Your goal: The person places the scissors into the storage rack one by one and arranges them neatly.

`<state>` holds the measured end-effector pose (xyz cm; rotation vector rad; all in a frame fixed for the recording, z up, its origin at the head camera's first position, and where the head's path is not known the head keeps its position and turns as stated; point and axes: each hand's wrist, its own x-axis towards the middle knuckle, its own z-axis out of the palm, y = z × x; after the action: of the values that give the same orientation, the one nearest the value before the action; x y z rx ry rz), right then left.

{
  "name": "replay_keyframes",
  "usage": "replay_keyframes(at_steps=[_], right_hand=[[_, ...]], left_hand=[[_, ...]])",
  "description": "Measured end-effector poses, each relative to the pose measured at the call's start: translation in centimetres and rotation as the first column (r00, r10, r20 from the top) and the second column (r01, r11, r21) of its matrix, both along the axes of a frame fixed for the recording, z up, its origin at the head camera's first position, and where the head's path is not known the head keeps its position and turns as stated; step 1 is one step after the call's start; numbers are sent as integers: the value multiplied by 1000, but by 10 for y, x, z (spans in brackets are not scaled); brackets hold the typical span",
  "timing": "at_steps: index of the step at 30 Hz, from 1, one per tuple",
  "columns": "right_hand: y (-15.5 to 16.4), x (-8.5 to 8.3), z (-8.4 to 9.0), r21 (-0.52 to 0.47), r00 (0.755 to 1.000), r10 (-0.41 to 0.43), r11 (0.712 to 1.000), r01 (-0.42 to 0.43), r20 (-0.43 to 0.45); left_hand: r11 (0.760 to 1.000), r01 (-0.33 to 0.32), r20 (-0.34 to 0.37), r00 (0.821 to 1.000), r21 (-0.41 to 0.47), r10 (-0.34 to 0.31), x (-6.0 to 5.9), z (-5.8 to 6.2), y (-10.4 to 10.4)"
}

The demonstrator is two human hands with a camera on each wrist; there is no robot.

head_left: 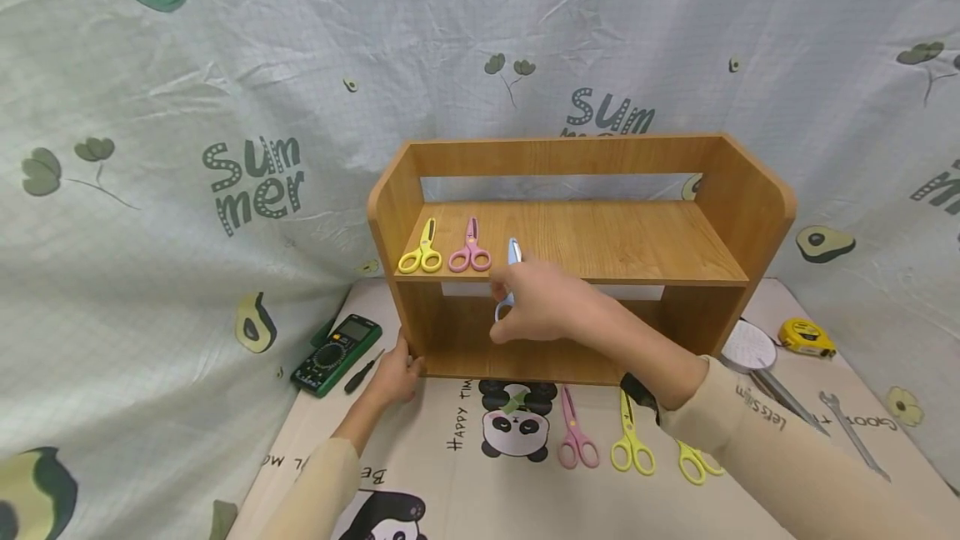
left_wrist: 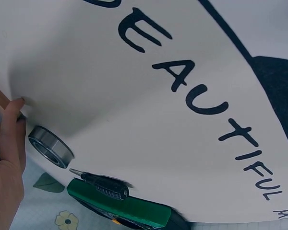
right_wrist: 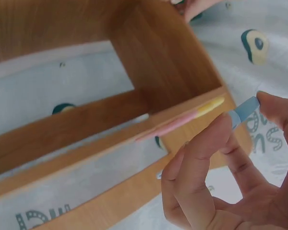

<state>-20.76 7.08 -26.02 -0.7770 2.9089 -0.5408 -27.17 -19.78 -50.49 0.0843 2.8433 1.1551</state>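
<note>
Your upper board of the shelf [head_left: 600, 240] lies bare to the right of the blue scissors [head_left: 513, 252], so there's room there. To the left, the pink scissors [head_left: 470, 247] and yellow scissors [head_left: 422, 250] crowd that end. Your left hand [head_left: 393, 373] blocks the lower left corner. In front, three scissors on the mat [head_left: 592, 440] line the approach.
</note>
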Motion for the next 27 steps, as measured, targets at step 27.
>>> replay_keyframes(at_steps=[27], right_hand=[[0, -82, 42, 172, 985, -137, 978, 117, 105]], left_hand=[[999, 21, -106, 994, -38, -25, -2, -5, -3]])
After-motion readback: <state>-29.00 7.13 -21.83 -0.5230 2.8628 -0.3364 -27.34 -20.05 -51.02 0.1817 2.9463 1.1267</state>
